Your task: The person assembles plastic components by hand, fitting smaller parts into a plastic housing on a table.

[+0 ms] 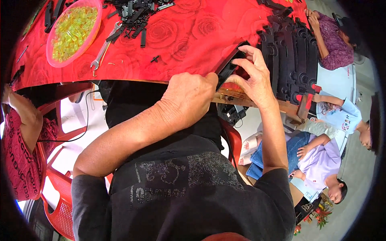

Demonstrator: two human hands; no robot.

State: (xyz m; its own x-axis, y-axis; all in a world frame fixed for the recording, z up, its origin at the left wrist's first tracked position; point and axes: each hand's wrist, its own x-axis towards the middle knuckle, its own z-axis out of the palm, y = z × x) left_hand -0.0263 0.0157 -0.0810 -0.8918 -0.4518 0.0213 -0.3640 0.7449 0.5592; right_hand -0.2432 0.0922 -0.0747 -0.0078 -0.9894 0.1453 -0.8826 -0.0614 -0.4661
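A long, narrow black plastic part (228,69) slants over the near edge of the red-covered table. Its near end is in the grip of my left hand (189,94), with the fingers wrapped round and the thumb on top. Bent over the part's upper stretch, my right hand (254,74) has its fingertips and thumb on it. What the fingertips press on is too small to make out. Just right of my right hand, several long black plastic parts (287,56) with round features lie in stacked rows.
A pink basket (49,50) of yellow-green translucent pieces stands at the far left. Beside it lies a metal wrench (105,47). Small black parts (134,18) are heaped at the back. Red chairs (60,207) and a person's arm are at left; other people sit at right.
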